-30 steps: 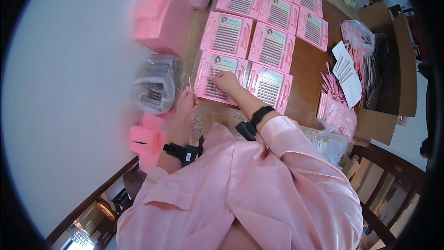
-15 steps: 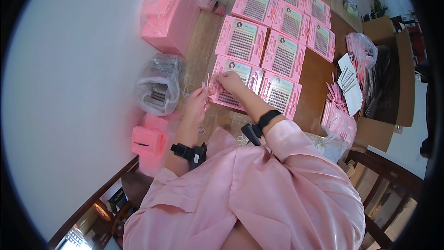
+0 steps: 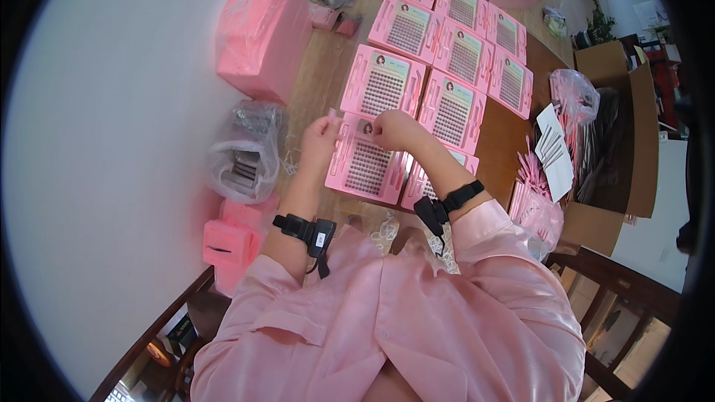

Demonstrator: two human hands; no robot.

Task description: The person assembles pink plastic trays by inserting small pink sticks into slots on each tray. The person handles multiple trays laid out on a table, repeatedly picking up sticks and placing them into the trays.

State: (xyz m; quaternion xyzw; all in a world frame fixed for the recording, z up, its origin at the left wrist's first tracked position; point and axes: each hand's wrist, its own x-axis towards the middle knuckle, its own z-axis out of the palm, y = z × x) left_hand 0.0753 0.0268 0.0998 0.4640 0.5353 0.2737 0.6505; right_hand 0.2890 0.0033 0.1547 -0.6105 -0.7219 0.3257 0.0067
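Several flat pink trays of small dark lash clusters lie in rows on the wooden table (image 3: 500,140). The nearest pink tray (image 3: 365,167) lies in front of me. My left hand (image 3: 320,138) pinches a small pink strip at that tray's upper left corner. My right hand (image 3: 395,129) rests with curled fingers on the tray's top edge, pinching something small that I cannot make out. Both wrists carry black bands.
A clear plastic bag (image 3: 246,152) of dark items sits left of the tray, with a large pink wrapped box (image 3: 262,30) beyond it. A small pink box (image 3: 227,242) stands at the near left. An open cardboard box (image 3: 618,126) and white paper slips (image 3: 555,152) are to the right.
Both hands have lifted slightly to the top edge of the nearest tray, the left now holding a small pink strip up. The view has shifted a little.
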